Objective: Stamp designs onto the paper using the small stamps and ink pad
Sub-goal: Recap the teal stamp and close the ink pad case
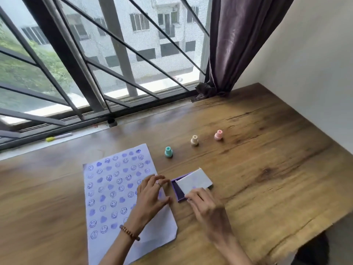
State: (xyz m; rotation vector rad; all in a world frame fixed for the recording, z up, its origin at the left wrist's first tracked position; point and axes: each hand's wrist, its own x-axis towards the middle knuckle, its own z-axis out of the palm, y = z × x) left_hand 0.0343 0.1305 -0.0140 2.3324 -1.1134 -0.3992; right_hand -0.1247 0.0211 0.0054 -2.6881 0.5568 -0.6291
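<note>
A white paper (114, 190) lies on the wooden table (267, 169), covered with several purple smiley and heart prints. My left hand (152, 194) rests on its right edge, fingers spread, beside the purple ink pad (176, 190). The white lid (194, 180) lies skewed over the pad. My right hand (202, 201) pinches the lid's near corner. Three small stamps stand upright beyond the pad: a teal stamp (168, 152), a cream stamp (194, 140) and a pink stamp (218, 135). Neither hand holds a stamp.
A yellow-capped marker (57, 138) lies on the window sill at the back left. A barred window runs along the table's far edge. A dark curtain (238, 44) hangs at the back right, next to a white wall.
</note>
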